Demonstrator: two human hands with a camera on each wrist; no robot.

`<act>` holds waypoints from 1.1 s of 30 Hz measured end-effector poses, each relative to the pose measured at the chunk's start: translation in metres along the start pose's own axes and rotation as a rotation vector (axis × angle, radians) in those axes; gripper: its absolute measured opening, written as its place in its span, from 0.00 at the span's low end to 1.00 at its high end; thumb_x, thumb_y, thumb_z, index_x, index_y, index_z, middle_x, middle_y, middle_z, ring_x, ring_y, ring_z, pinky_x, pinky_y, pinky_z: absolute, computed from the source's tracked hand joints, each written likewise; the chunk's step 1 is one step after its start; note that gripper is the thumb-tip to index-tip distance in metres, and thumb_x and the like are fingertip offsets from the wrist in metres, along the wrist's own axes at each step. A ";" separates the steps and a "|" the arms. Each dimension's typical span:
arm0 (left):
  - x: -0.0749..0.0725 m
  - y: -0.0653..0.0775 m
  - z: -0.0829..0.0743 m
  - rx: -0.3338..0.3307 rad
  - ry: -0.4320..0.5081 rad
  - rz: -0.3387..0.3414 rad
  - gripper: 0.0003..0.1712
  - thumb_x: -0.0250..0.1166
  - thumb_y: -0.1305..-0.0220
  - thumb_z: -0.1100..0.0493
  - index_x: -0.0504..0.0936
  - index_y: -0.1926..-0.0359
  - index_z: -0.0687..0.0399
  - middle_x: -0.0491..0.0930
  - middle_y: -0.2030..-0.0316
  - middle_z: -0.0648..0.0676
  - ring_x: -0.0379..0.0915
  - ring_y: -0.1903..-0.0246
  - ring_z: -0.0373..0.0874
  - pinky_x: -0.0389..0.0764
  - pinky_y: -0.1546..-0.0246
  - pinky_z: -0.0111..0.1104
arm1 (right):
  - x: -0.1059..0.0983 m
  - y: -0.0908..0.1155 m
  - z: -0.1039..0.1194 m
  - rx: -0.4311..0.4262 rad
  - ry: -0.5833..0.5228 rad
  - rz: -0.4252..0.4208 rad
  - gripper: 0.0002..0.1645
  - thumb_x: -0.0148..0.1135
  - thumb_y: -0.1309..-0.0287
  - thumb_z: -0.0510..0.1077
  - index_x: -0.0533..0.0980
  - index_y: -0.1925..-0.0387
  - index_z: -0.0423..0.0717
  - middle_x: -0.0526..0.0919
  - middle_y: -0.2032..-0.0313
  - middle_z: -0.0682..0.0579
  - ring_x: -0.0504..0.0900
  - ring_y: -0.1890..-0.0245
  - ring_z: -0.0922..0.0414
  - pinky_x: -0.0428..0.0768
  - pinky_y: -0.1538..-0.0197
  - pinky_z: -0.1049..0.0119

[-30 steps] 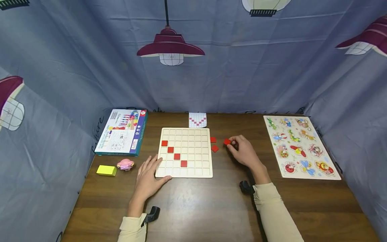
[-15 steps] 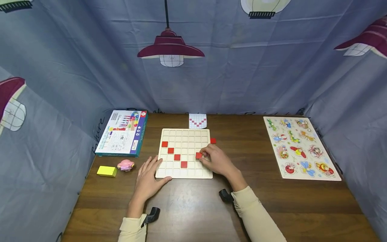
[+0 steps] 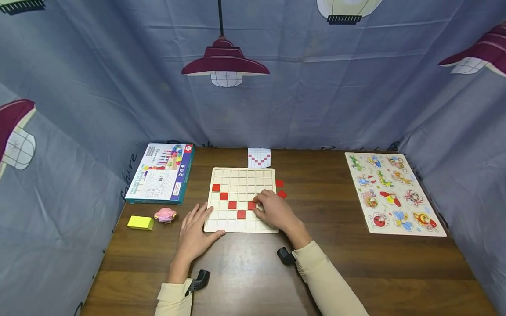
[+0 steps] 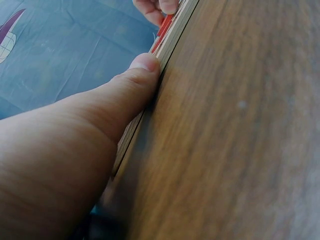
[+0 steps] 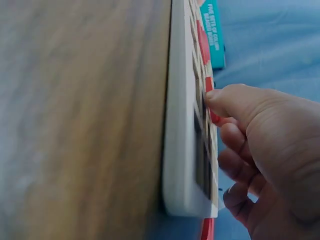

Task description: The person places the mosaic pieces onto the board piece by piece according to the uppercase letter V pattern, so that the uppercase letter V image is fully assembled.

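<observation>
A cream wooden grid board (image 3: 229, 226) lies mid-table, with several red square tiles (image 3: 232, 205) running diagonally down across its cells. My right hand (image 3: 276, 212) pinches another red tile (image 3: 251, 205) between thumb and fingers at a cell right of the lowest one. In the right wrist view the thumb tip is right at this tile (image 5: 209, 84), on the board's surface. My left hand (image 3: 194, 235) rests with spread, straight fingers at the board's lower left corner, the thumb along the near edge. Two loose red tiles (image 3: 279, 183) lie just past the board's right edge.
A pattern card (image 3: 258, 158) with a red V of squares stands behind the board. To the left are a boxed set (image 3: 158, 173), a yellow block (image 3: 140, 223) and a small pink toy (image 3: 164, 215). An insect puzzle board (image 3: 395, 193) lies at the right.
My right hand has carried a red tile leftward from the table beside the board onto the grid, then slightly further left and down to a cell. The left hand has stayed in place.
</observation>
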State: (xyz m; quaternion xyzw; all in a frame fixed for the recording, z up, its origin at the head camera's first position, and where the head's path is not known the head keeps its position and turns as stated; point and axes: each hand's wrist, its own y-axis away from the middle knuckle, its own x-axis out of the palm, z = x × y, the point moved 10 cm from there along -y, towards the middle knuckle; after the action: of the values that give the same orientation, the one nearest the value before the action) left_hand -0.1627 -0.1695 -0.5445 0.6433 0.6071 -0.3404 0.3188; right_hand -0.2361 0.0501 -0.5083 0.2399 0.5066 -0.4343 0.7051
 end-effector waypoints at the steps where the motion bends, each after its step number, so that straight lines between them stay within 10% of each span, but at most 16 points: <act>1: 0.000 0.000 0.000 0.001 0.001 0.000 0.52 0.74 0.47 0.32 0.69 0.26 0.47 0.61 0.22 0.54 0.48 0.21 0.58 0.46 0.23 0.59 | -0.001 -0.001 0.001 0.004 0.007 0.002 0.10 0.66 0.40 0.44 0.84 0.58 0.47 0.78 0.66 0.57 0.74 0.64 0.61 0.79 0.59 0.68; 19: -0.001 -0.001 -0.005 0.010 -0.001 0.008 0.52 0.73 0.47 0.32 0.70 0.26 0.48 0.61 0.22 0.54 0.49 0.21 0.58 0.47 0.23 0.58 | -0.003 -0.004 0.008 0.043 -0.107 0.056 0.12 0.71 0.40 0.41 0.88 0.54 0.47 0.78 0.70 0.58 0.74 0.68 0.62 0.76 0.62 0.69; 33: -0.003 0.000 -0.001 -0.001 -0.010 -0.021 0.52 0.74 0.48 0.32 0.71 0.27 0.47 0.63 0.23 0.55 0.50 0.21 0.58 0.48 0.23 0.59 | -0.030 0.025 -0.092 0.193 -0.212 0.067 0.29 0.72 0.38 0.44 0.78 0.36 0.49 0.78 0.53 0.48 0.75 0.60 0.55 0.76 0.54 0.58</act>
State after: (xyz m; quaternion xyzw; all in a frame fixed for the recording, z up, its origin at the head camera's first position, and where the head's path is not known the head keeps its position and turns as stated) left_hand -0.1625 -0.1699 -0.5416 0.6350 0.6124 -0.3468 0.3186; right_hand -0.2642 0.1454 -0.5169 0.2763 0.3768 -0.4803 0.7423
